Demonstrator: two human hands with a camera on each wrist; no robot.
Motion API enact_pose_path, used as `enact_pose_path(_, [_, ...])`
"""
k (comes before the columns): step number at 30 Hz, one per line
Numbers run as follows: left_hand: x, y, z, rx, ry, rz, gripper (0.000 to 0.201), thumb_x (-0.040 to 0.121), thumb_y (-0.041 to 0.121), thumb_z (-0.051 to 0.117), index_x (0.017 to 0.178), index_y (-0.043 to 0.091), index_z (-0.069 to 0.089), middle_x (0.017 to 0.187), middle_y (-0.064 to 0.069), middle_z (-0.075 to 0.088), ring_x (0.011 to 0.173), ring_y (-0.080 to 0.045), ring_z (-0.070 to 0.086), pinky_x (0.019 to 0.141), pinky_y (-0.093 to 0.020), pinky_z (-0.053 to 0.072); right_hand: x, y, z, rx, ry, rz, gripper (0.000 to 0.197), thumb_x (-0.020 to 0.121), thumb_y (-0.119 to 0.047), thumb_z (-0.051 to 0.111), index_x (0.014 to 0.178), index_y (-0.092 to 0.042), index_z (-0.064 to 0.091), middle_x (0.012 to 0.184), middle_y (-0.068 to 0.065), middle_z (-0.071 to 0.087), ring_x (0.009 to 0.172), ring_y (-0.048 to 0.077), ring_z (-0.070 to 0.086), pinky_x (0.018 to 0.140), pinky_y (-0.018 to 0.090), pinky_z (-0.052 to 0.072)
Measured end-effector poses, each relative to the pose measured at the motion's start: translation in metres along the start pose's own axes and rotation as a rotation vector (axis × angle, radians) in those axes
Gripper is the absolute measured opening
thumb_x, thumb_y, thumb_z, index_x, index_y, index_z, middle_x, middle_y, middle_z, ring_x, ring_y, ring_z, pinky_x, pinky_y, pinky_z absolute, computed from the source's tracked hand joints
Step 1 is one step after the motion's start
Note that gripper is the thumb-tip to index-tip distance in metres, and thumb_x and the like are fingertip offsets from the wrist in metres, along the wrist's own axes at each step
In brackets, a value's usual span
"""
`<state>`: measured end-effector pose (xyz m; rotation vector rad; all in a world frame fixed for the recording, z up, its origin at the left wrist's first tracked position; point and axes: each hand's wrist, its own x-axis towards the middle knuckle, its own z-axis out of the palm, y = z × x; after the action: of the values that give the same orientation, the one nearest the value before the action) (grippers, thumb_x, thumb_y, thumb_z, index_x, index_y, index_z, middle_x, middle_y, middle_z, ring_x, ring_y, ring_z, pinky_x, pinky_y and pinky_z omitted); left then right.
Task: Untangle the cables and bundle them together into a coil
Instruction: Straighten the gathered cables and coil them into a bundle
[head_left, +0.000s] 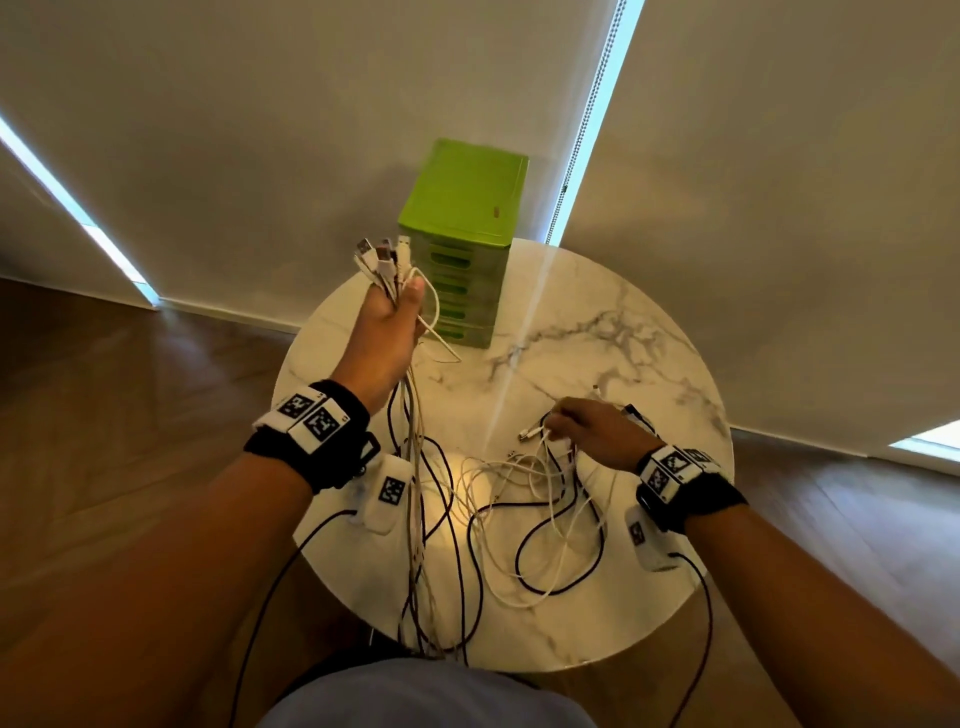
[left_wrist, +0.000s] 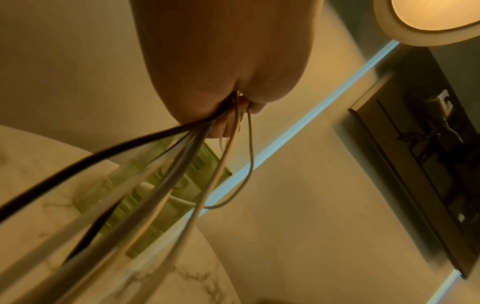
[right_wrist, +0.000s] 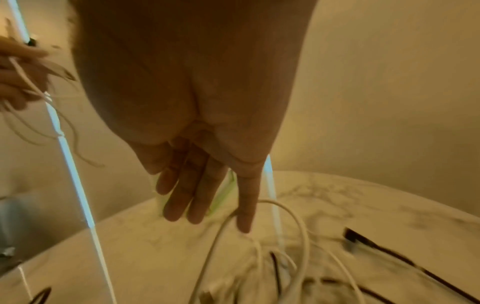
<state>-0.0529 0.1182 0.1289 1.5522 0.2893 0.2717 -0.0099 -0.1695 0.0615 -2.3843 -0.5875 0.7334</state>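
My left hand (head_left: 388, 321) is raised over the far left of the round marble table (head_left: 597, 332) and grips a bunch of white and dark cables (head_left: 413, 467). Their USB plugs (head_left: 382, 257) stick up above the fist. In the left wrist view the cable bunch (left_wrist: 166, 170) runs down from the closed left hand (left_wrist: 228, 67). The strands hang to the table and over its front edge. My right hand (head_left: 584, 425) hovers over the loose tangle of cables (head_left: 530, 501). Its fingers (right_wrist: 197, 197) are straight, and a white cable loop (right_wrist: 298, 222) lies against one of them.
A green plastic drawer unit (head_left: 465, 223) stands at the table's far edge, just behind my left hand. A black cable end (right_wrist: 349, 236) lies to the right of the tangle. Wooden floor surrounds the table, and roller blinds hang behind it.
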Motion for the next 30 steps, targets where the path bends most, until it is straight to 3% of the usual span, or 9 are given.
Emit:
enact_pose_path(4, [-0.01,-0.008,0.026,-0.009,-0.085,-0.033,0.04,0.097,0.053,0.054,0.121,0.022,0.058,0.12,-0.008,0.069,0.115,-0.024,0.065,0.098,-0.04,0.054,0.004,-0.031,-0.013,-0.154,0.035,0.016,0.023,0.104,-0.035,0.049,0.116,-0.022,0.064,0.112,-0.001,0.071,0.1,0.019,0.064,0.087,0.033,0.049])
enact_pose_path(9, [-0.015,-0.013,0.06,0.006,-0.168,-0.007,0.049,0.089,0.068,0.058,0.121,0.03,0.06,0.119,-0.003,0.071,0.114,-0.024,0.066,0.104,-0.056,0.048,-0.02,-0.07,-0.017,0.032,0.048,-0.171,0.036,0.099,-0.038,0.061,0.131,-0.023,0.057,0.131,-0.006,0.059,0.116,0.008,0.056,0.097,0.023,0.045])
enact_pose_path(12, [-0.022,-0.008,0.079,0.008,-0.222,-0.004,0.055,0.09,0.069,0.055,0.109,0.017,0.059,0.088,0.005,0.066,0.08,-0.015,0.062,0.08,-0.048,0.053,-0.043,-0.076,-0.014,0.12,0.112,-0.224,0.028,0.106,-0.04,0.046,0.11,-0.02,0.065,0.098,-0.006,0.069,0.091,0.007,0.066,0.085,0.025,0.052])
enact_pose_path(14, [-0.03,-0.001,0.091,-0.024,-0.24,-0.02,0.047,0.094,0.065,0.05,0.094,0.017,0.05,0.068,0.008,0.046,0.059,-0.01,0.043,0.059,-0.034,0.041,-0.058,-0.068,-0.017,0.209,0.255,-0.194,0.033,0.108,-0.038,0.039,0.101,-0.016,0.062,0.081,-0.005,0.062,0.072,0.01,0.065,0.071,0.025,0.053])
enact_pose_path(18, [-0.046,0.008,0.123,-0.205,-0.368,-0.092,0.027,0.108,0.038,0.04,0.086,0.025,0.046,0.068,0.008,0.033,0.054,-0.006,0.026,0.048,-0.02,0.025,-0.097,-0.028,-0.027,0.197,0.574,-0.049,0.031,0.109,-0.037,0.037,0.098,-0.019,0.061,0.074,-0.02,0.059,0.065,0.004,0.06,0.067,0.022,0.046])
enact_pose_path(20, [-0.057,0.014,0.14,-0.299,-0.449,-0.163,0.029,0.109,0.033,0.039,0.083,0.024,0.047,0.068,0.007,0.032,0.053,-0.006,0.023,0.047,-0.019,0.02,-0.12,0.0,-0.028,0.182,0.654,0.04,0.029,0.109,-0.036,0.038,0.107,-0.021,0.062,0.077,-0.037,0.057,0.073,-0.005,0.057,0.07,0.019,0.044])
enact_pose_path(22, [-0.07,0.02,0.155,-0.367,-0.525,-0.228,0.031,0.109,0.032,0.04,0.08,0.023,0.047,0.067,0.007,0.035,0.051,-0.006,0.023,0.047,-0.019,0.019,-0.143,0.032,-0.023,0.187,0.684,0.136,0.026,0.108,-0.038,0.039,0.116,-0.025,0.059,0.079,-0.04,0.057,0.072,0.001,0.056,0.071,0.022,0.046])
enact_pose_path(26, [-0.093,0.028,0.179,-0.46,-0.616,-0.325,0.029,0.108,0.028,0.043,0.08,0.019,0.046,0.065,0.008,0.044,0.048,-0.005,0.03,0.048,-0.02,0.017,-0.189,0.096,0.007,0.132,0.622,0.313,0.021,0.107,-0.032,0.042,0.109,-0.024,0.061,0.074,-0.022,0.064,0.066,0.005,0.058,0.069,0.031,0.044])
enact_pose_path(30, [-0.115,0.019,0.199,-0.392,-0.674,-0.345,0.029,0.108,0.028,0.044,0.081,0.018,0.049,0.068,0.005,0.049,0.055,-0.007,0.041,0.049,-0.02,0.021,-0.226,0.125,0.056,0.034,0.553,0.534,0.022,0.105,-0.026,0.046,0.12,-0.022,0.062,0.115,0.004,0.064,0.111,0.028,0.06,0.087,0.033,0.041])
